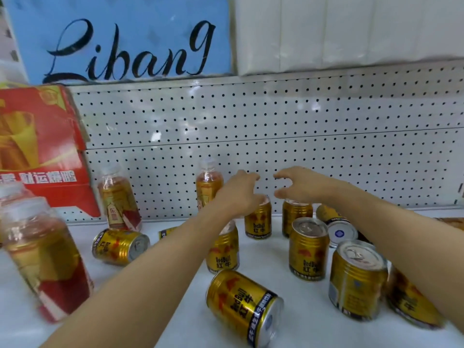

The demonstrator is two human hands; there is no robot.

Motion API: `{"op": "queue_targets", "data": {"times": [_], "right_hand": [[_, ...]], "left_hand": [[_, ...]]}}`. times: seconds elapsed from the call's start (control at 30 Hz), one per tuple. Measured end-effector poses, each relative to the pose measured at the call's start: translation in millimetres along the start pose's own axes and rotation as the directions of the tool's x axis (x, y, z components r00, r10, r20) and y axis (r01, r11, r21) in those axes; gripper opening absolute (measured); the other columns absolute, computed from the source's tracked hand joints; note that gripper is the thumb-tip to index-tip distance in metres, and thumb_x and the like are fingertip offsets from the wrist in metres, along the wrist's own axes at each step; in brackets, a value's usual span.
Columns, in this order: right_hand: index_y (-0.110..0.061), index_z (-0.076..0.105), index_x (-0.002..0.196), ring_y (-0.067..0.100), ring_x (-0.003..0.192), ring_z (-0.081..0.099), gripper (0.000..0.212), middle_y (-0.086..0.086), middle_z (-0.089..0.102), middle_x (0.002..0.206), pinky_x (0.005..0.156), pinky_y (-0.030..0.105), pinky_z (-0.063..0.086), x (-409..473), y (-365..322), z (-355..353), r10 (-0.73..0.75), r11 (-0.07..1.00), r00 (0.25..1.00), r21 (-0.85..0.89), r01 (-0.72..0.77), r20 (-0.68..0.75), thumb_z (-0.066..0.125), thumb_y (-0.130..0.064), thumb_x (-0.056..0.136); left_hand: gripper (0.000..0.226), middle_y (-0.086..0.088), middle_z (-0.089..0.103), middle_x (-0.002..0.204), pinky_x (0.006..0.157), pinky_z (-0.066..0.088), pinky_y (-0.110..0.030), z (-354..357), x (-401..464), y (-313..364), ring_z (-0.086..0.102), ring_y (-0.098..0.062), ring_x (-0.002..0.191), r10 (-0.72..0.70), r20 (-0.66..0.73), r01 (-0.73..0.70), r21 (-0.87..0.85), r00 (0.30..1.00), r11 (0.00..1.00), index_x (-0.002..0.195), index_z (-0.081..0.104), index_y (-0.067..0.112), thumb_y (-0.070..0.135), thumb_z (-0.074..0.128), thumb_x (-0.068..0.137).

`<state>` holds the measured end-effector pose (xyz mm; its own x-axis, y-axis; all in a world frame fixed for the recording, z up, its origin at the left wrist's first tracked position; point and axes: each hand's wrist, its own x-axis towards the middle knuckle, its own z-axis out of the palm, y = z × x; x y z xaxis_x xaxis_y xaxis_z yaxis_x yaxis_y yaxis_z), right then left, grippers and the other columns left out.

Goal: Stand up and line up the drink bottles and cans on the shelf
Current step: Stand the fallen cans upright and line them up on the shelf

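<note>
Several gold Red Bull cans are on the white shelf [175, 285]. Upright cans stand at the back [258, 219] [296, 217], in the middle [223, 249] [308, 249] and at the right [356, 280]. Other cans lie on their sides at the left [120, 246], the front [243, 307], the back right [336, 224] and under my right forearm [411, 305]. Clear drink bottles stand at the back [118, 199] [208, 182], and a blurred one [42, 254] leans at the near left. My left hand [241, 189] curves over the back can's top, holding nothing. My right hand [298, 184] hovers, fingers curved, above the neighbouring can.
A red carton [42, 146] leans on the perforated back panel [276, 126] at the left. A blue Libang pack [120, 38] and white tissue packs [351, 31] sit on the shelf above. Another can [168, 232] peeks out behind my left forearm.
</note>
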<state>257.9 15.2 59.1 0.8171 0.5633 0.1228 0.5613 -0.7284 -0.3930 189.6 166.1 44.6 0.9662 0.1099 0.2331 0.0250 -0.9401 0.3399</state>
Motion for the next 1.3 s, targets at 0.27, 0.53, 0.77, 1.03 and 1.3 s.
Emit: {"op": "queue_targets", "data": {"times": [0.27, 0.53, 0.77, 1.03, 1.3], "right_hand": [[-0.027, 0.046, 0.141, 0.012, 0.128, 0.045, 0.050, -0.005, 0.045, 0.144, 0.094, 0.023, 0.034, -18, -76, 14, -0.235, 0.905, 0.910, 0.264, 0.333, -0.343, 0.060, -0.031, 0.094], [-0.022, 0.021, 0.152, 0.027, 0.134, 0.034, 0.077, 0.007, 0.024, 0.151, 0.097, 0.032, 0.042, 8, -127, 61, -0.167, 0.885, 0.932, 0.368, 0.285, -0.321, 0.066, -0.026, 0.089], [-0.014, 0.003, 0.152, 0.033, 0.130, 0.040, 0.102, 0.015, 0.030, 0.148, 0.101, 0.047, 0.044, 47, -123, 86, 0.054, 0.846, 0.982, 0.531, 0.053, -0.183, 0.076, -0.020, 0.080], [-0.010, 0.028, 0.140, 0.035, 0.125, 0.044, 0.094, 0.014, 0.050, 0.133, 0.099, 0.049, 0.044, 64, -120, 100, 0.137, 0.908, 0.966, 0.417, -0.035, -0.219, 0.080, -0.047, 0.072], [-0.012, 0.043, 0.129, 0.020, 0.102, 0.053, 0.075, 0.006, 0.056, 0.123, 0.083, 0.035, 0.048, 52, -118, 97, 0.011, 0.888, 0.965, 0.446, 0.111, -0.264, 0.086, -0.031, 0.069]], "left_hand": [[0.051, 0.006, 0.049, 0.139, 0.100, 0.042, -0.036, -50, -83, -31, 0.044, -0.013, 0.128, 0.023, -0.471, -0.043, -0.032, 0.882, 0.999, 0.144, 0.041, 0.029, 0.041, 0.054, 0.096], [0.054, -0.001, 0.054, 0.134, 0.110, 0.034, -0.039, -67, -149, -91, 0.045, -0.020, 0.127, 0.060, -0.640, 0.033, 0.133, 0.766, 0.991, 0.142, 0.045, 0.020, 0.031, 0.062, 0.092], [0.062, -0.008, 0.045, 0.144, 0.120, 0.008, -0.049, -78, -195, -157, 0.028, -0.027, 0.143, 0.140, -0.812, 0.289, 0.355, 0.567, 0.889, 0.142, 0.043, 0.013, 0.033, 0.061, 0.086], [0.111, -0.002, 0.033, 0.152, 0.107, 0.041, -0.053, -63, -210, -197, 0.039, -0.024, 0.136, -0.475, -0.670, 0.230, -0.425, 0.571, 0.876, 0.151, 0.007, 0.034, 0.030, 0.085, 0.072], [0.068, 0.010, 0.062, 0.103, 0.086, 0.053, -0.038, -74, -211, -201, 0.063, -0.016, 0.097, -0.618, -0.497, 0.317, -0.562, 0.609, 0.764, 0.121, 0.042, 0.027, 0.039, 0.085, 0.070]]}}
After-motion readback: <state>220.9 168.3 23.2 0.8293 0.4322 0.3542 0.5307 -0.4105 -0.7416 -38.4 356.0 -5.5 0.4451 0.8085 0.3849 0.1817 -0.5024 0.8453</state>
